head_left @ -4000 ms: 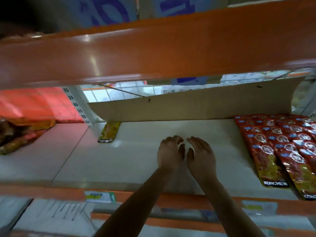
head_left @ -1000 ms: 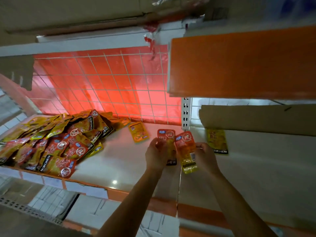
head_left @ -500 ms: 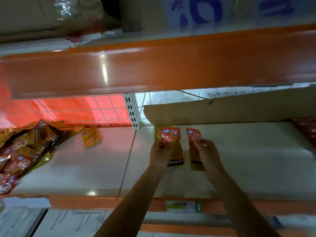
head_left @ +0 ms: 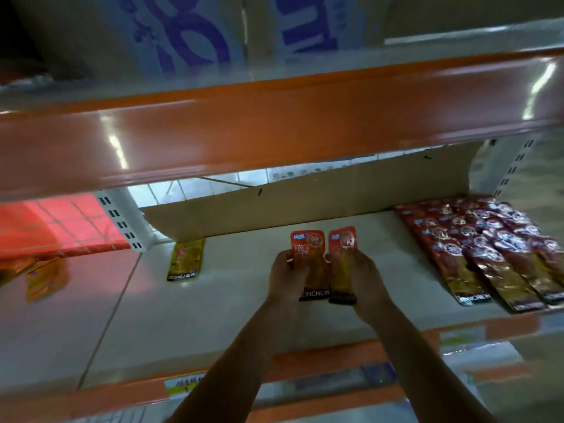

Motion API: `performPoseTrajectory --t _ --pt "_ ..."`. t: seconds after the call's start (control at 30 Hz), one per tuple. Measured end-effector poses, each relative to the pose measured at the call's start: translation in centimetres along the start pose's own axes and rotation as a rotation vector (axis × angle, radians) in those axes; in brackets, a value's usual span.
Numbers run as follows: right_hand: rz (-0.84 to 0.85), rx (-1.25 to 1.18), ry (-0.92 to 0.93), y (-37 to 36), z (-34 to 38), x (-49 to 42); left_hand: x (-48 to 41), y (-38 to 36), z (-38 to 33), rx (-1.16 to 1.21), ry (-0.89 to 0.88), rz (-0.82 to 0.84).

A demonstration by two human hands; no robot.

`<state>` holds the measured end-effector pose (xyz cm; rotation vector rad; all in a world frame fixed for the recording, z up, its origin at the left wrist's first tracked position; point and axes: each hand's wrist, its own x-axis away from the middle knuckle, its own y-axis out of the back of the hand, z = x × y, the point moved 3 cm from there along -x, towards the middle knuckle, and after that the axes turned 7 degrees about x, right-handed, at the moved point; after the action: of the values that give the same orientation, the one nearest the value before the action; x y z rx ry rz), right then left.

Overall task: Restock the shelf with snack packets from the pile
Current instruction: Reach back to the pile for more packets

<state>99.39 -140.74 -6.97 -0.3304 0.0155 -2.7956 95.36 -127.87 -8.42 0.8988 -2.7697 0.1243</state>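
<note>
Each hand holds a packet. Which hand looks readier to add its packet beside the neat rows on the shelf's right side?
Probably the right hand: its packet sits nearer the laid-out rows, with bare shelf between. The left hand would have to cross over it.

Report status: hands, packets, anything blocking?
Left hand grips left snack packet, right hand grips right snack packet. Both at shelf middle. Nothing blocking; stocked row sits right.

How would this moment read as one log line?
left hand: holds left packet | right hand: holds right packet | place: shelf middle
</note>
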Motion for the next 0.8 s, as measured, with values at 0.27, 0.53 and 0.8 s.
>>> performPoseTrajectory --t 0.27,0.53,0.8 --pt "-0.278 0.174 0.137 6.5 0.6 0.3 0.3 -6.3 -0.1 -0.012 0.012 0.158" --pt "-0.528 0.329 0.228 14.6 1.0 -0.8 1.3 -12.7 1.1 -0.012 0.116 0.214" --pt "-0.664 0.396 0.242 24.1 2.6 -3.2 2.8 -20.2 2.5 -0.048 0.153 0.248"
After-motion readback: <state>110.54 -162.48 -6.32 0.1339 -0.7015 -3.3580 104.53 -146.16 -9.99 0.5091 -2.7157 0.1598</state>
